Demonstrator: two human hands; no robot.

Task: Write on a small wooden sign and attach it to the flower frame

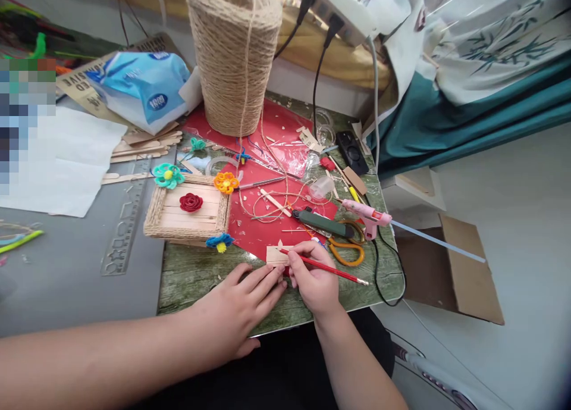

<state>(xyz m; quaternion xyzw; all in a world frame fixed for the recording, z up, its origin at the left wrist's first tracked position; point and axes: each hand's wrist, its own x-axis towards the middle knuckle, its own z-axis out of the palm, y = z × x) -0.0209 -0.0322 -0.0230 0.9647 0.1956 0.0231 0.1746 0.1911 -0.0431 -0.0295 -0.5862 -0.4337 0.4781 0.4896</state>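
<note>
My right hand [312,276] is closed round a red pencil [339,272], its tip resting on a small flat wooden piece [277,254] at the edge of the red sheet [267,231]. My left hand [238,312] lies flat on the green wood-pattern board [196,276], fingers stretched out with the tips touching the wooden piece. Just beyond the left hand sits a twine-wrapped stick frame [187,210] decorated with a red rose, a teal flower, an orange flower and a blue one.
A big cone of jute twine [234,53] stands at the back. A pink glue gun [368,216], orange-handled scissors [345,249] and a green craft knife [323,222] lie right of my hands. Tissue pack [143,88], craft sticks, a ruler [127,225] and paper lie left.
</note>
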